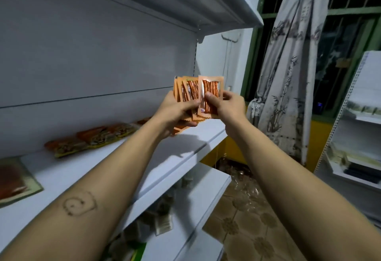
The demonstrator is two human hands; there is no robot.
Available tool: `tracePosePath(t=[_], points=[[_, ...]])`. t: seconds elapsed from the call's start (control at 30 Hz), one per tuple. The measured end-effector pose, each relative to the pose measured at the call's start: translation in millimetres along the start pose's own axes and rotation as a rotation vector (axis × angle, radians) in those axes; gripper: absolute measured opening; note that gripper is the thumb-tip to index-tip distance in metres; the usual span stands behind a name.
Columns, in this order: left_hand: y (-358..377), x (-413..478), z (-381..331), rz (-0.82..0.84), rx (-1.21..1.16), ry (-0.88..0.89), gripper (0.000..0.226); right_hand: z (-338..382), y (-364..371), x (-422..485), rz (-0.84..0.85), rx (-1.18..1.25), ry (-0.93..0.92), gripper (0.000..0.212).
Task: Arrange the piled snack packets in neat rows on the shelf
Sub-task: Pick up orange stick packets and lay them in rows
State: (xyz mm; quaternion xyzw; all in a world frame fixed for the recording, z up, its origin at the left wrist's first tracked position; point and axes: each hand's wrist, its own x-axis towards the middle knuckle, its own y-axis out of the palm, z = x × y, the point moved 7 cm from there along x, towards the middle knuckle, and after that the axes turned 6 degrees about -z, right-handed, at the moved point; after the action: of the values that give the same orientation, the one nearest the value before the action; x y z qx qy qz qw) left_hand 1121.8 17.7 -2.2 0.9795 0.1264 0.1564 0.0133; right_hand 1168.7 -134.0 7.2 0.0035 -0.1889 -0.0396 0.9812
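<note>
The left hand (175, 108) holds a fanned stack of small orange plastic snack packets (186, 94) upright, with the thumb pressed over their lower part, and the right hand (226, 104) pinches one separate orange packet with a clear window (210, 96) between thumb and fingers, just beside the stack and touching or almost touching it. Both hands are lifted above the right end of the white metal shelf (185, 143), so the bare shelf board lies directly below and a little toward the person. The long axis of the single packet stands nearly vertical; to lay it in a row, I judge it must be tipped flat and lowered, and the right hand is the one already free to do this. Further left on the same shelf lie flat larger orange and yellow snack bags (90, 139), well apart from the hands. The print on all packets is too blurred to read, and no brand can be told.
</note>
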Motion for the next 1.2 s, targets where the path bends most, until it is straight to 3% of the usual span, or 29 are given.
tracePosePath(t=[0.23, 0.47, 0.57, 0.67, 0.8, 0.97, 1.1, 1.2], points=[[-17.3, 80.5, 12.9, -0.191, 0.111, 0.072, 0.047, -5.1, 36.0, 79.2, 0.125, -0.123, -0.04, 0.021], [-27.4, 147.5, 53.9, -0.373, 0.196, 0.059, 0.031, -51.6, 64.5, 165.9, 0.246, -0.139, -0.052, 0.015], [-29.8, 170.6, 74.6, -0.468, 0.315, 0.006, 0.031, -91.3, 78.4, 206.0, 0.405, -0.265, -0.026, 0.014], [-22.7, 191.1, 88.6, -0.524, 0.466, -0.038, 0.025, -126.3, 84.5, 245.8, 0.567, -0.395, -0.042, 0.032], [-5.4, 210.6, 108.6, -0.602, 0.515, -0.107, 0.025, -163.9, 75.1, 284.6, 0.85, -0.491, -0.054, 0.072], [18.7, 213.9, 139.8, -0.691, 0.46, -0.176, 0.024, -207.4, 52.7, 294.1, 1.187, -0.658, -0.099, 0.051], [31.6, 215.5, 150.8, -0.746, 0.417, -0.185, 0.027, -227.7, 47.0, 292.2, 1.262, -0.625, -0.049, 0.048], [30.6, 211.0, 155.7, -0.79, 0.392, -0.183, 0.039, -225.7, 52.9, 289.9, 1.29, -0.672, -0.153, 0.05]])
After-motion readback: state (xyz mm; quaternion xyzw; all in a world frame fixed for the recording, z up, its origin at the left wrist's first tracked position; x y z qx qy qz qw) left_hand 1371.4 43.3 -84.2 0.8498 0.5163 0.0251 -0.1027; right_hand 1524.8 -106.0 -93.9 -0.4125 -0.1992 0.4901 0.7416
